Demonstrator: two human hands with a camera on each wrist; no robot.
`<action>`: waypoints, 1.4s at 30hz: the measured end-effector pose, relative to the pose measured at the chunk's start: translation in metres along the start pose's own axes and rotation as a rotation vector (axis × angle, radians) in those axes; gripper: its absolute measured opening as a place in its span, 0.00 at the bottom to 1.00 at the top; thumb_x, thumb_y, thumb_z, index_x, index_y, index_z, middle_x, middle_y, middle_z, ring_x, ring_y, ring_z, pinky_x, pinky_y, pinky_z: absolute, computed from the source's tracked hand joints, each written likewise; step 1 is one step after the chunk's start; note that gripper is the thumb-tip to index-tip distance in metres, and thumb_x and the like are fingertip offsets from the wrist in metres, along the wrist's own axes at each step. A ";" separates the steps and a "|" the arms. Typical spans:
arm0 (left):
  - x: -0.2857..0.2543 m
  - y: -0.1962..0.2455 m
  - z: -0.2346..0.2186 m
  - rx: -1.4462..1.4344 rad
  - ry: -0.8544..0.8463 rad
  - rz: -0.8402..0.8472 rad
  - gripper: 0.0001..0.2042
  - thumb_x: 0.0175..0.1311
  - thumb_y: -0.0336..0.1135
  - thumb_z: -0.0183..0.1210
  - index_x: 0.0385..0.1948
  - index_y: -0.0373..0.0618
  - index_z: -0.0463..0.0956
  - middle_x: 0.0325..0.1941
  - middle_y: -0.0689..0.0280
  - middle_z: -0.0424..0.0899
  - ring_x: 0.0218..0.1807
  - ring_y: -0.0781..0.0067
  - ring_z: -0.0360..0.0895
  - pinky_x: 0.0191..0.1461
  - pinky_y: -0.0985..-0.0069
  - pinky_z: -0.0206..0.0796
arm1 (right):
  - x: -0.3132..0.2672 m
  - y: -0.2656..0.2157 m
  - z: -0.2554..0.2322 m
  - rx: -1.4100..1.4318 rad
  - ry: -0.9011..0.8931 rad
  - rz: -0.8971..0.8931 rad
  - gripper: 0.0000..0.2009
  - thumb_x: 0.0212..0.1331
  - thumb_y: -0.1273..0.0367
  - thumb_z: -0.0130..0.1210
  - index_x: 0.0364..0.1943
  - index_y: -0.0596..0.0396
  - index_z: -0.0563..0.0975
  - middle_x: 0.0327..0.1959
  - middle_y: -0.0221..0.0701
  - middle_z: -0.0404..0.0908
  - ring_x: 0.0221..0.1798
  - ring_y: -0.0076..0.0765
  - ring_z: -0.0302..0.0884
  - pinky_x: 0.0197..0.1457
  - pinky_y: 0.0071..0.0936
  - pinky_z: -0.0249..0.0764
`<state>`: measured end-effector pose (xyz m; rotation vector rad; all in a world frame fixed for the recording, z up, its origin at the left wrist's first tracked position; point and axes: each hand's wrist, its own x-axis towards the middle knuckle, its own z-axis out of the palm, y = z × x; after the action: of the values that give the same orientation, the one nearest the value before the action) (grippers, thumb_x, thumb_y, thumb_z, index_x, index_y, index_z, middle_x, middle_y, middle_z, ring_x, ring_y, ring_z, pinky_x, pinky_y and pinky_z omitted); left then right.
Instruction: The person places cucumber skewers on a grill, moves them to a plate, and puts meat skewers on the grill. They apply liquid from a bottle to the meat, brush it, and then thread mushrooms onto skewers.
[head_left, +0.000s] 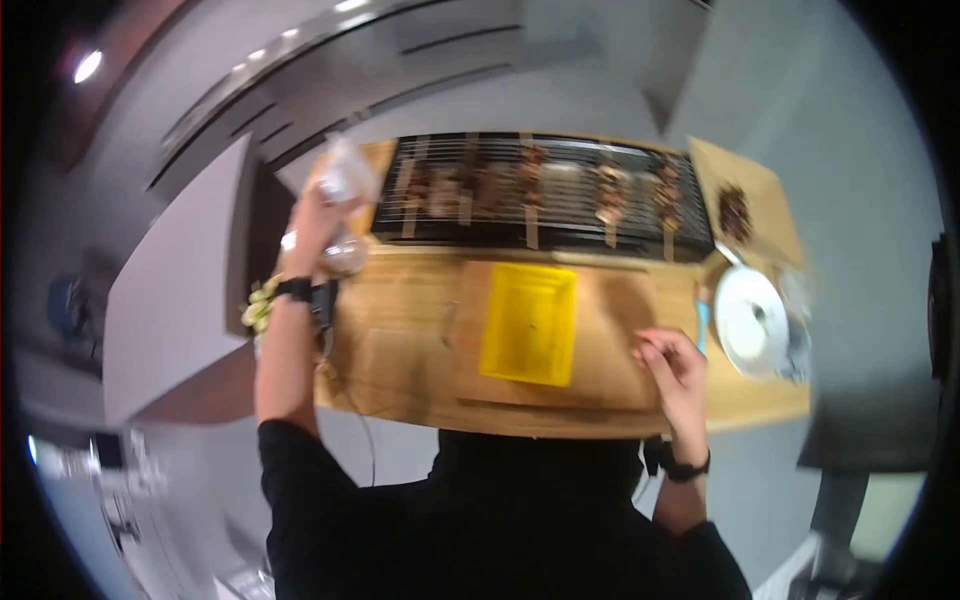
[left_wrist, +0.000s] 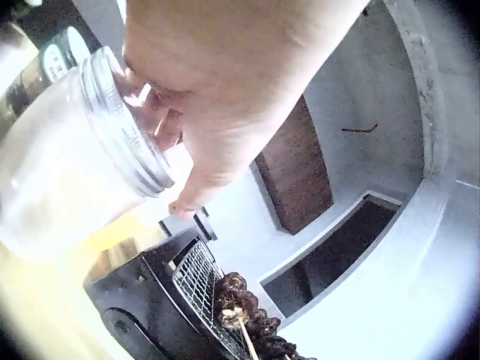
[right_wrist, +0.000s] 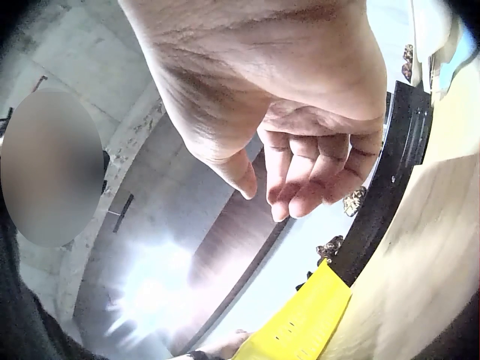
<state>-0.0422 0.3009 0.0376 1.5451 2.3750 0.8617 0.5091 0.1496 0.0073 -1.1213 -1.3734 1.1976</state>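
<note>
A translucent, whitish, glossy container (head_left: 347, 172), blurred in the head view, is held in the left grip (head_left: 315, 222), whose fingers curl round it, though their exact hold is partly hidden. Just beside the left grip, toward the person, is a clear, rounded jar (head_left: 345, 255); the left wrist view shows its smooth wall and ridged, silvery screw lid. To the right of the left grip lies a long, black, rectangular grill (head_left: 570, 240) topped with a thin wire mesh, bearing skewers (head_left: 531, 185) of dark, lumpy chunks on pale sticks. The right grip (head_left: 678, 365) is relaxed, fingers loosely bent and thumb apart, over the right edge of a flat, brown wooden board (head_left: 605, 355). Left of it on the board sits a yellow, rectangular plastic tray (head_left: 530, 325) with raised walls. Just beyond the right grip is a slim, light-blue handle (head_left: 703, 325); to its right, a round, white, handled pan (head_left: 740, 342). The pale, grained wooden tabletop (head_left: 395, 300) stretches between the grips.
</note>
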 end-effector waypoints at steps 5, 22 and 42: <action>0.038 -0.062 0.002 -0.421 -0.252 0.202 0.34 0.54 0.44 0.78 0.59 0.34 0.76 0.49 0.59 0.88 0.46 0.71 0.85 0.48 0.75 0.75 | -0.008 -0.011 -0.024 -0.175 0.211 -0.078 0.06 0.68 0.75 0.61 0.45 0.61 0.84 0.36 0.25 0.85 0.38 0.18 0.79 0.47 0.19 0.74; -0.126 0.075 0.031 -1.053 0.214 0.212 0.09 0.75 0.26 0.59 0.53 0.38 0.77 0.31 0.71 0.82 0.30 0.86 0.71 0.37 0.87 0.63 | -0.009 0.028 -0.072 -1.186 0.427 0.172 0.13 0.60 0.60 0.65 0.36 0.55 0.81 0.28 0.40 0.86 0.33 0.54 0.85 0.37 0.45 0.78; -0.097 0.045 0.071 -1.254 0.205 0.231 0.06 0.75 0.34 0.61 0.40 0.42 0.79 0.25 0.77 0.76 0.25 0.90 0.67 0.28 0.88 0.53 | -0.013 0.037 -0.074 -1.160 0.256 0.398 0.18 0.66 0.57 0.61 0.34 0.61 0.78 0.25 0.44 0.82 0.27 0.48 0.79 0.34 0.42 0.73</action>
<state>0.0678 0.2552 -0.0104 1.1352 1.1359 2.0440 0.5862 0.1487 -0.0266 -2.3341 -1.6972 0.3710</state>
